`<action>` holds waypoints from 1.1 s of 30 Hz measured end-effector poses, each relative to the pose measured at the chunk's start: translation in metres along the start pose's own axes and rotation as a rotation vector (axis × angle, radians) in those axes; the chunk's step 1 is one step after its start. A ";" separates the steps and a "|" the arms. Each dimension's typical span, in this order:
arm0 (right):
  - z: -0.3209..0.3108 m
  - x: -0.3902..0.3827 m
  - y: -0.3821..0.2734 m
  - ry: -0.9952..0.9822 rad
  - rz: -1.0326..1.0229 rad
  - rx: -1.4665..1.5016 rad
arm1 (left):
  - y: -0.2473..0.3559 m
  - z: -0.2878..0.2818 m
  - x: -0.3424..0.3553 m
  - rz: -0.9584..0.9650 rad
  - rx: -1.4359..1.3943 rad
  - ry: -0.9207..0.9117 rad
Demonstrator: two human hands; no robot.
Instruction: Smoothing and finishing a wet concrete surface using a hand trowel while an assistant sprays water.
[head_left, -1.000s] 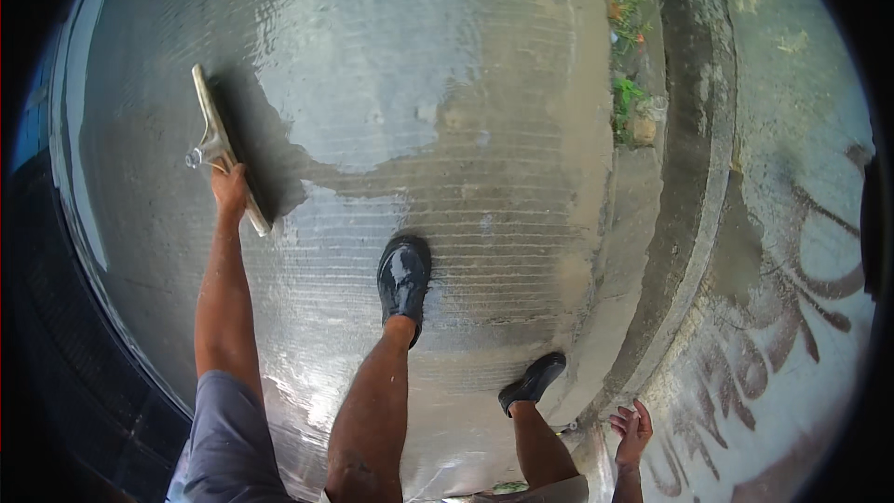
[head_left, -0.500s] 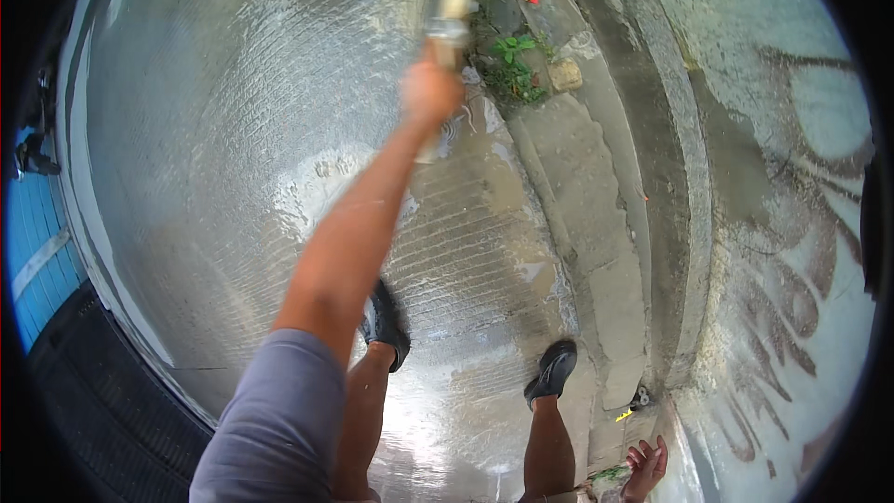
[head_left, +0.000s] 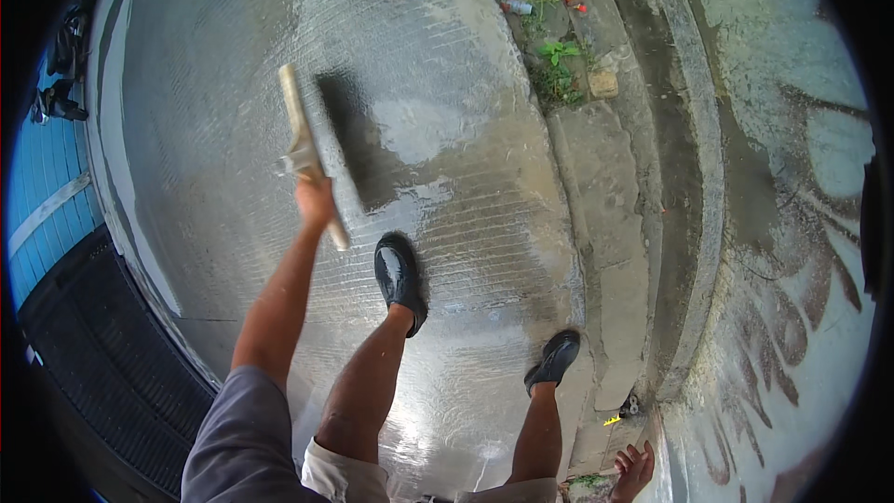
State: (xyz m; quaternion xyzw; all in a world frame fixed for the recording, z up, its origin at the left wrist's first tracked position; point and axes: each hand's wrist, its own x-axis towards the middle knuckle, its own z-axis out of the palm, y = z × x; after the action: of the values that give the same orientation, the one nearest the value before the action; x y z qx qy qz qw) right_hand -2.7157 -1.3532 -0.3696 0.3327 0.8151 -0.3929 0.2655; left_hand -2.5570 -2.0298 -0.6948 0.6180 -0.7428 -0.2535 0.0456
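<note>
Left of centre, the left hand [head_left: 315, 202] is wrapped around a pale tool [head_left: 304, 151], perhaps a squeegee; low right, the right hand [head_left: 633, 472] hangs with fingers loosely spread. Wet concrete [head_left: 466, 261] stretches ahead, edged right by a ledge [head_left: 601, 168] and weeds [head_left: 559, 52]. Half a second ago the tool was beside those weeds; now it is further left, well apart from the right hand.

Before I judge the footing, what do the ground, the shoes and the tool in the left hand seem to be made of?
Ground: apparently concrete, by its grey, grooved surface, with a wet sheen over much of it.
Shoes: probably rubber or moulded plastic, black and smooth with bright highlights.
Tool: pale tan bar, possibly wood or plastic; no clear grain shows.
</note>
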 end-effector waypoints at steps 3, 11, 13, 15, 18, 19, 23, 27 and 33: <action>0.035 0.012 0.010 0.031 0.104 -0.072 | -0.057 -0.029 0.026 -0.105 -0.072 0.087; 0.063 -0.008 -0.045 0.059 0.005 -0.070 | 0.191 0.150 -0.127 0.148 -0.021 -0.553; 0.110 -0.020 -0.068 0.002 -0.062 -0.044 | 0.215 0.182 -0.151 0.139 -0.128 -0.931; 0.138 -0.031 -0.100 0.002 -0.104 -0.133 | 0.253 0.162 -0.195 0.150 -0.405 -0.884; 0.166 -0.064 -0.163 -0.136 -0.329 -0.391 | 0.305 0.061 -0.212 0.002 -0.790 -0.885; 0.187 -0.077 -0.176 -0.183 -0.414 -0.525 | 0.301 0.027 -0.209 0.008 -0.875 -0.714; 0.333 -0.140 -0.206 -0.647 -0.561 -0.915 | 0.235 -0.091 -0.154 -0.488 -1.187 -0.410; 0.524 -0.198 -0.203 -0.900 -0.929 -1.074 | 0.131 -0.155 -0.072 -0.565 -0.544 -0.161; 0.743 -0.235 -0.124 -1.006 -1.338 -1.066 | -0.028 -0.214 0.042 -0.458 -0.477 0.047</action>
State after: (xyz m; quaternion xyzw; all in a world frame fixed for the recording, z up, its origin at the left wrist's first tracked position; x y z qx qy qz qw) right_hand -2.5321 -2.0972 -0.5578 -0.5642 0.6977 -0.1393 0.4190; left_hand -2.4605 -2.1413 -0.5314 0.7465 -0.5032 -0.4095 0.1479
